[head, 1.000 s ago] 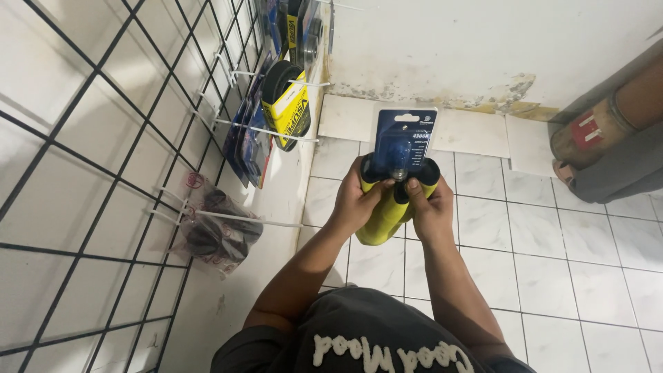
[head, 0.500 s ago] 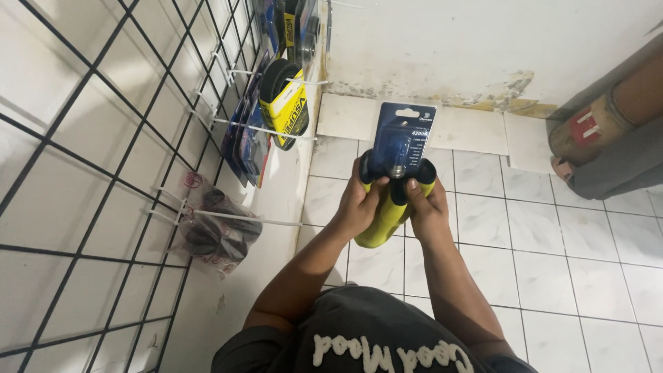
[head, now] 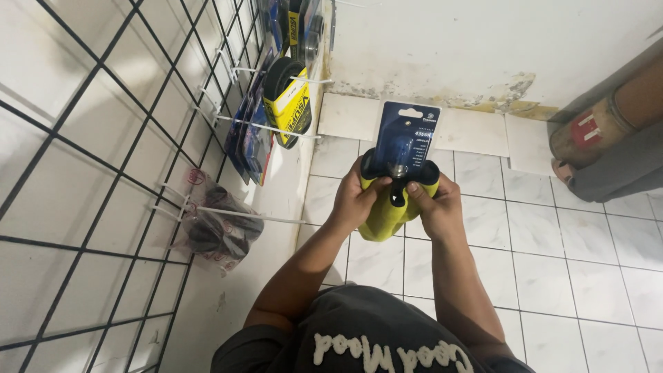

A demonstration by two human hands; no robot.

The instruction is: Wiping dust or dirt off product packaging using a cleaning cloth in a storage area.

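A black wire grid rack (head: 103, 173) fills the left of the frame, its top and bottom cut off. Packaged goods (head: 283, 103) hang on its hooks, overlapping and hard to identify. At centre, the left hand (head: 356, 200) and right hand (head: 435, 207) both grip a yellow bundle (head: 387, 217), fingers curled around it, hiding most of it. A blue carded pack (head: 407, 138) rises behind the fingers.
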